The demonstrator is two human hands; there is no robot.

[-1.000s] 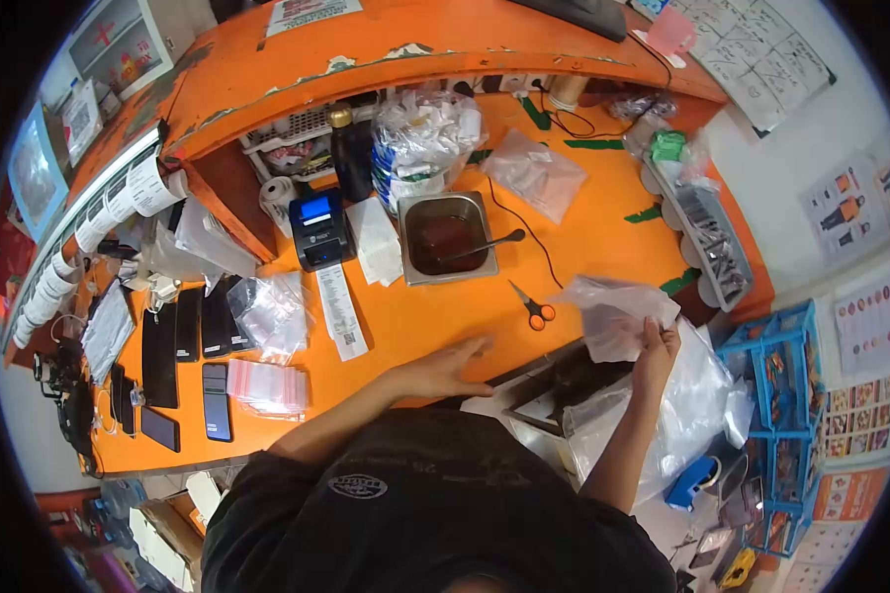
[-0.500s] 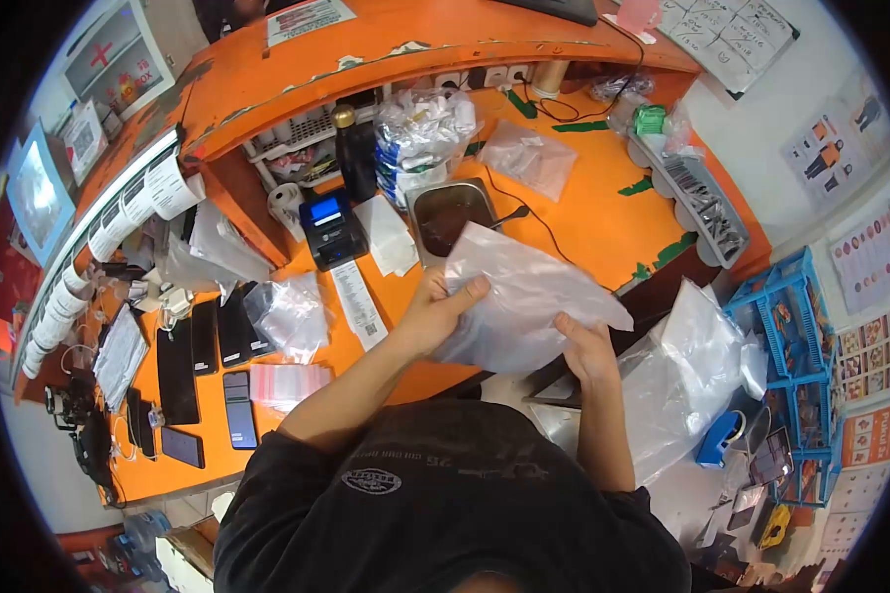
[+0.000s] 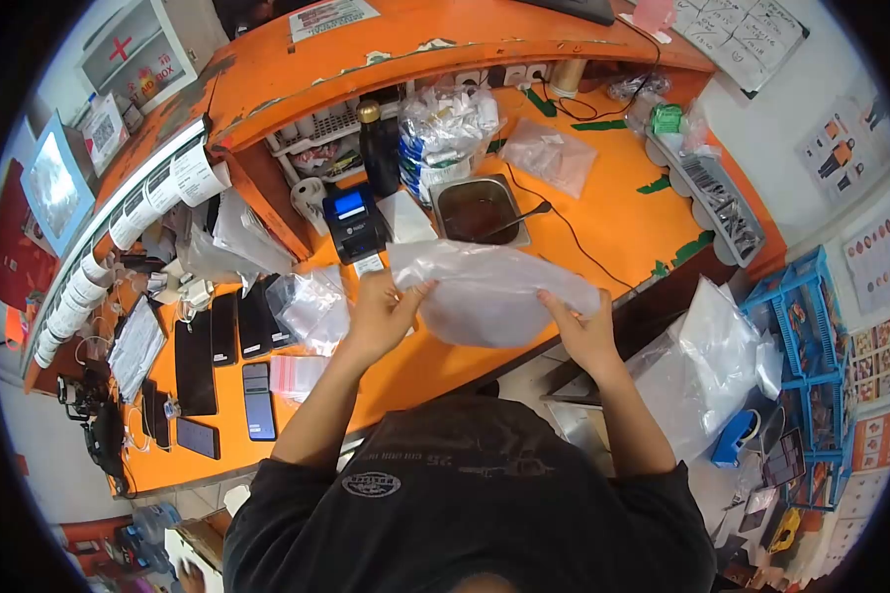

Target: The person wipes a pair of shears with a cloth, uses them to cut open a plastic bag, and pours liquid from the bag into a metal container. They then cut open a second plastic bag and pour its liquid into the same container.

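Note:
A clear plastic bag (image 3: 487, 301) is stretched between my two hands over the near edge of the orange counter. My left hand (image 3: 384, 314) pinches its left side between thumb and fingers. At the opposite side, my right hand (image 3: 581, 326) grips the bag's edge, thumb on top. Just beyond the bag stands a metal container (image 3: 445, 210) of dark liquid with a black-handled utensil (image 3: 529, 211) in it. A small black printer (image 3: 354, 222) with a lit blue screen sits past my left hand, a paper strip at its front partly hidden.
Several phones (image 3: 258, 400) lie on the counter at left, near clear bags (image 3: 311, 308). A dark bottle (image 3: 377, 148) and a bulging bag of packets (image 3: 445, 133) stand behind. Large plastic sheets (image 3: 707, 341), a blue tape dispenser (image 3: 734, 437) and blue baskets (image 3: 799, 326) are at right. Another person's hand (image 3: 190, 576) shows bottom left.
My hands have moved apart and the bag, tilted before, is now spread more level between them. My left hand has shifted left, now covering the paper strip. The camera view has shifted slightly.

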